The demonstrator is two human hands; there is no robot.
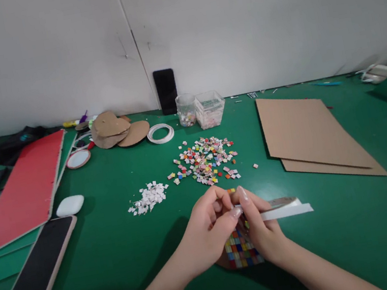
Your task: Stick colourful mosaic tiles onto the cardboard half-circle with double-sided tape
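Note:
My left hand (pixel 208 230) is closed in a pinch, thumb against fingers. A small whitish bit shows at its fingertips, too small to name. Close beside it, my right hand (pixel 262 225) grips a roll of white tape (pixel 282 203), which sticks out to the right with a flat white strip along its near side. The fingertips of both hands nearly meet. Under them lies a mosaic of small coloured square tiles (pixel 243 252) on a brown cardboard base (pixel 223 261), partly hidden by the hands.
Loose coloured tiles (pixel 205 160) and a pile of white squares (pixel 149 197) lie ahead. Behind stand a clear cup (pixel 186 110), a plastic box (pixel 210 110) and an upright phone (pixel 166 91). Cardboard sheets (pixel 307 135) lie right; another phone (pixel 38 270) and a red board (pixel 22 190) left.

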